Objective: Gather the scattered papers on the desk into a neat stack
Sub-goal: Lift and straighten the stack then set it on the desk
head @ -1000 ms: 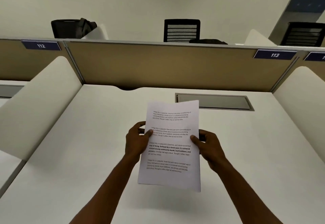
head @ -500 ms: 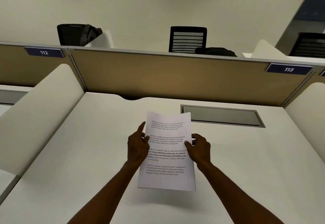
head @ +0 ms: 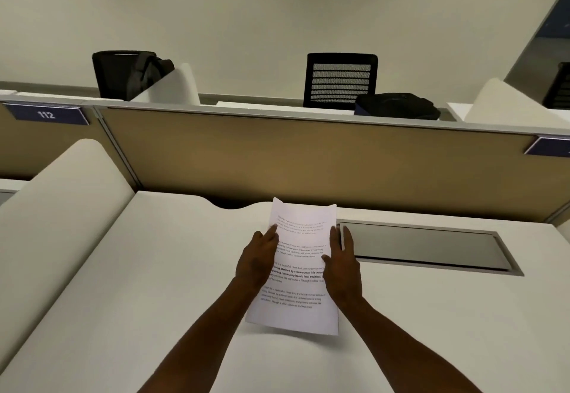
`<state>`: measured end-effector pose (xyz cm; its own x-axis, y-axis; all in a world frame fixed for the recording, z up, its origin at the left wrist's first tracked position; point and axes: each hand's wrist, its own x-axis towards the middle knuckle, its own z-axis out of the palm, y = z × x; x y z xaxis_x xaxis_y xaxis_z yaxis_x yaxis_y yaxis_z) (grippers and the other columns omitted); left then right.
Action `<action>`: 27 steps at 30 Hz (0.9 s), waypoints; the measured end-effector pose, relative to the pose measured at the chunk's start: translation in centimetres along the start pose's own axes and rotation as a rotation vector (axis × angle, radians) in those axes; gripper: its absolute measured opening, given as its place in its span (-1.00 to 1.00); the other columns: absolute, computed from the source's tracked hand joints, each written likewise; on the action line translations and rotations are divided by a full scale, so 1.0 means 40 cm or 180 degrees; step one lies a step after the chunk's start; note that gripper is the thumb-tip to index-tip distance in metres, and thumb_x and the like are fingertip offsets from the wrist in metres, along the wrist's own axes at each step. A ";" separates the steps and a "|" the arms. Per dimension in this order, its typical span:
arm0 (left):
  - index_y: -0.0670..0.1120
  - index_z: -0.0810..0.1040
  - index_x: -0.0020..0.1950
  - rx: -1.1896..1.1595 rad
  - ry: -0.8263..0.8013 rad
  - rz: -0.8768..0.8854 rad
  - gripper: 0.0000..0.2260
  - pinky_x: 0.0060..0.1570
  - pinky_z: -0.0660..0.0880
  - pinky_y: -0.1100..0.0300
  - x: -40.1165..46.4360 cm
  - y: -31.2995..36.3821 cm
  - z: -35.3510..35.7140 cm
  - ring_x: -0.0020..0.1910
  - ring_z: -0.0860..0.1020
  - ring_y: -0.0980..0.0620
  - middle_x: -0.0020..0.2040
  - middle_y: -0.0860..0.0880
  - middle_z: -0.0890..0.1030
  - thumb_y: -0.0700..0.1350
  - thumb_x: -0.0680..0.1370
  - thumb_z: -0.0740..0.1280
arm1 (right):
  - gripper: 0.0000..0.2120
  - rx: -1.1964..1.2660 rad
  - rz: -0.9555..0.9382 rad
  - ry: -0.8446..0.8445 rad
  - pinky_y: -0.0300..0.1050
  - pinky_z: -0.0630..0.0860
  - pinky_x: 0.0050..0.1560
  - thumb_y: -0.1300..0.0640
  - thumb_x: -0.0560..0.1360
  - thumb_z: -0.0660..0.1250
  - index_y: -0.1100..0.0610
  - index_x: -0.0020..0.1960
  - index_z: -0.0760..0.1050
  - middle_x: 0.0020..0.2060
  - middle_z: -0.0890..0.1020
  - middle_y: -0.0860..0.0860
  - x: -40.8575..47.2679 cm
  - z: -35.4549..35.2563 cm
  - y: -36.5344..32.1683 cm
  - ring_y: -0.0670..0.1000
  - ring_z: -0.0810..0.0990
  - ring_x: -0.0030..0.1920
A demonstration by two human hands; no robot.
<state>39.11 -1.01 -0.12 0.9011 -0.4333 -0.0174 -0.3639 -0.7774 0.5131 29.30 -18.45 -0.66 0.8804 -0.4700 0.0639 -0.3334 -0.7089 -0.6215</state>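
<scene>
A stack of white printed papers (head: 297, 297) hangs just above the white desk (head: 154, 284), held between both hands near the desk's middle. My left hand (head: 257, 258) presses flat against the stack's left edge, fingers stretched forward. My right hand (head: 342, 266) presses against the right edge, thumb over the top sheet. The stack's near end is lifted and casts a shadow on the desk. No other loose sheets show on the desk.
A grey cable hatch (head: 425, 246) is set into the desk right of the stack. A tan partition (head: 308, 158) closes the far side, and a curved white divider (head: 61, 207) stands at left. Black chairs (head: 339, 79) and a bag (head: 398, 105) lie beyond.
Both hands carried the stack forward, away from me, toward the partition. Fingers shifted from gripping the sides to lying straighter along the edges. The camera tilted upward.
</scene>
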 end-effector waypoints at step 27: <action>-0.16 0.27 0.56 0.1082 -0.0172 0.0370 -0.53 0.52 0.16 0.02 0.187 -0.177 0.152 0.57 0.22 -0.16 0.58 -0.16 0.26 -0.25 0.63 0.16 | -0.43 -0.0982 -0.0288 -0.0330 0.01 -0.03 0.57 -0.05 0.66 -0.01 0.22 0.59 0.07 0.59 0.05 0.18 0.143 0.192 0.145 0.15 -0.02 0.60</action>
<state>47.00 -1.53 -9.12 0.8385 -0.5443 -0.0257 -0.5291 -0.8247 0.1997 34.98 -21.22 -9.91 0.9354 -0.3531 0.0185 -0.3248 -0.8786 -0.3502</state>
